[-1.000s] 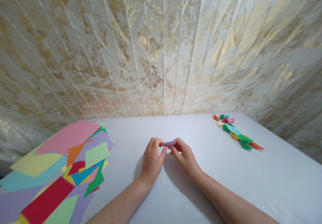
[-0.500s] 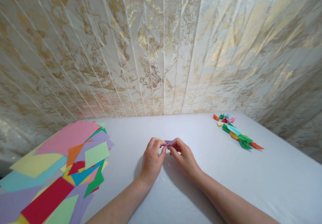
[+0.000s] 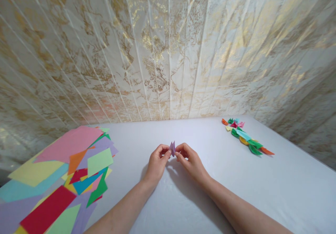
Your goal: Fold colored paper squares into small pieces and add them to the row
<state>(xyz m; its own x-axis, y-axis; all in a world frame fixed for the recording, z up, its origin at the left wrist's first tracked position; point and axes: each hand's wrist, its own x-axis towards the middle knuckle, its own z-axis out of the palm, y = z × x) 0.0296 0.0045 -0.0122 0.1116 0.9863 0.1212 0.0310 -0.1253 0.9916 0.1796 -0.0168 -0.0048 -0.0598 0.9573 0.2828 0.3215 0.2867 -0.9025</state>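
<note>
Between my two hands, over the middle of the white table, is a small folded purple paper with two pointed tips standing up. My left hand pinches its left side between thumb and fingers. From the right, my right hand grips its other side with thumb and index finger. The fingertips cover the lower edges of the paper.
On the left lies a spread of coloured paper sheets, with a red piece and a pink sheet among them. At the back right is a row of small folded papers, including a light blue one. A patterned curtain hangs behind.
The purple paper has turned from lying flat sideways to standing with its points up. My left hand has shifted slightly down and left.
</note>
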